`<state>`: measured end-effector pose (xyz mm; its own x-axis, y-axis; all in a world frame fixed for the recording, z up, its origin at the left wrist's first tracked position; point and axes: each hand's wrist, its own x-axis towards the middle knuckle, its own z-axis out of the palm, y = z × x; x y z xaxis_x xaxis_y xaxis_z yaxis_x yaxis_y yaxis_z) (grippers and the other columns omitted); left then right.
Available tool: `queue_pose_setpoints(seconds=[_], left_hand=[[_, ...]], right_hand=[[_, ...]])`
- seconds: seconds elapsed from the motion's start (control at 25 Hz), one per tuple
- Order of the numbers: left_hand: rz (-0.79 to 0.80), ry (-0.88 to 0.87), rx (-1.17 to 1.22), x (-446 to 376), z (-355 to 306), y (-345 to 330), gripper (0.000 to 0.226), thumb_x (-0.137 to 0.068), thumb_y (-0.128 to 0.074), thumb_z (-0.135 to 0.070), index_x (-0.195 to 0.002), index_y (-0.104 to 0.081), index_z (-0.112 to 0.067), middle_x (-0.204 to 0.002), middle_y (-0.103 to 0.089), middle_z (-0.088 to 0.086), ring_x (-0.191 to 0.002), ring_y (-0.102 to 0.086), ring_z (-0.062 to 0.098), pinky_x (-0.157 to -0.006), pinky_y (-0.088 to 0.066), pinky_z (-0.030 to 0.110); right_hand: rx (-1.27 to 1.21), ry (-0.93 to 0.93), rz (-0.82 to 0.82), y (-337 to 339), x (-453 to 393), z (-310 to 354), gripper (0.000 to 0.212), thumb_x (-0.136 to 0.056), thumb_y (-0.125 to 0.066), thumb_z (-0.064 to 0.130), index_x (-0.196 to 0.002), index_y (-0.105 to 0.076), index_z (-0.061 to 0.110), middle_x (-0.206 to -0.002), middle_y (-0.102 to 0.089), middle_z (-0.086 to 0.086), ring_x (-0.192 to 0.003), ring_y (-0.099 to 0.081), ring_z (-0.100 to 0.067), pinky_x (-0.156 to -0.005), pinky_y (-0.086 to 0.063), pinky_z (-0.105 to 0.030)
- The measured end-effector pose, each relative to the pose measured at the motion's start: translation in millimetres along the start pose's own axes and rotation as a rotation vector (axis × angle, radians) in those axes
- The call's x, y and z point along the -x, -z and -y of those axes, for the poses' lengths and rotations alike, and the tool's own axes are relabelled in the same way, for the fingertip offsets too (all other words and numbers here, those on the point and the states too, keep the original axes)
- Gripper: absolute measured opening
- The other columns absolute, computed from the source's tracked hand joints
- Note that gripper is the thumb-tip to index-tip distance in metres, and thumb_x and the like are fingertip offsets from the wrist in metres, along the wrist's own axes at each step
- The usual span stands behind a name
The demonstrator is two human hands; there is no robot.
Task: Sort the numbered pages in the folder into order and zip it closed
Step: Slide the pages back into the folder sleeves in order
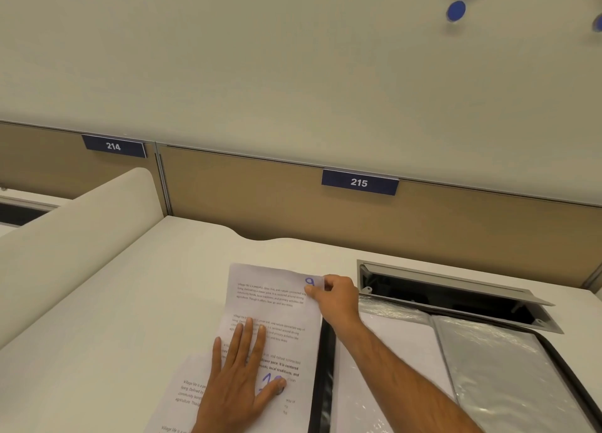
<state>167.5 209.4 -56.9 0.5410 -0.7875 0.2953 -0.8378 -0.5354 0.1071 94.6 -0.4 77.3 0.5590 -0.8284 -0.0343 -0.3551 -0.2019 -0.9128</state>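
Observation:
A printed page marked 9 (pixel 277 289) in blue lies on the white desk, overlapping a second page with a blue number (pixel 195 390) nearer me. My right hand (pixel 335 297) pinches the top right corner of page 9. Flat, with fingers spread, my left hand (pixel 241 380) presses on both pages and partly covers the lower page's number. The open folder (pixel 488 367), black-edged with clear plastic sleeves, lies to the right of the pages. Its zip is not visible in detail.
An open cable hatch (pixel 456 295) with a raised grey lid is sunk into the desk behind the folder. A tan partition with labels 214 (pixel 113 146) and 215 (pixel 359 182) runs along the back. A white curved divider (pixel 81 237) stands on the left.

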Motion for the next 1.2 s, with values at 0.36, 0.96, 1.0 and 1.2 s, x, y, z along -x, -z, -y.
queue_pose_setpoints(seconds=[0.36,0.96,1.0,1.2], left_hand=[[0.016,-0.023,-0.007,-2,5,2,0.098,-0.087,-0.037,-0.082,-0.156,-0.03,-0.014,-0.164,-0.026,0.009,-0.15,-0.018,0.026,-0.117,-0.009,0.049],[0.169,0.056,0.065,-22,-2,20,0.107,-0.082,-0.019,-0.091,-0.153,-0.037,-0.013,-0.161,-0.018,0.001,-0.153,-0.016,0.024,-0.121,0.003,0.038],[0.116,0.085,0.146,-28,-12,28,0.112,-0.076,-0.013,-0.094,-0.158,-0.018,-0.017,-0.162,-0.002,-0.005,-0.154,-0.005,0.019,-0.122,0.007,0.036],[0.006,0.295,0.938,-54,-89,78,0.094,-0.071,-0.068,-0.076,-0.149,-0.039,-0.031,-0.152,-0.035,-0.02,-0.14,-0.036,0.009,-0.116,-0.034,0.037]], right_hand=[[-0.281,0.11,-0.121,38,-21,45,0.006,-0.087,-0.077,0.019,-0.088,-0.072,0.017,-0.086,-0.075,0.002,-0.077,-0.074,-0.017,-0.063,-0.058,-0.024],[-0.391,0.377,-0.1,155,-4,72,0.007,-0.091,-0.071,0.017,-0.097,-0.07,0.019,-0.098,-0.077,0.0,-0.087,-0.075,-0.017,-0.075,-0.062,-0.03],[-0.401,0.381,-0.096,165,-3,71,0.008,-0.09,-0.071,0.016,-0.098,-0.07,0.017,-0.098,-0.077,-0.002,-0.086,-0.075,-0.018,-0.074,-0.062,-0.031],[-0.425,0.317,-0.064,214,2,57,0.009,-0.089,-0.072,0.012,-0.097,-0.071,0.015,-0.091,-0.078,0.0,-0.078,-0.075,-0.018,-0.066,-0.061,-0.027]])
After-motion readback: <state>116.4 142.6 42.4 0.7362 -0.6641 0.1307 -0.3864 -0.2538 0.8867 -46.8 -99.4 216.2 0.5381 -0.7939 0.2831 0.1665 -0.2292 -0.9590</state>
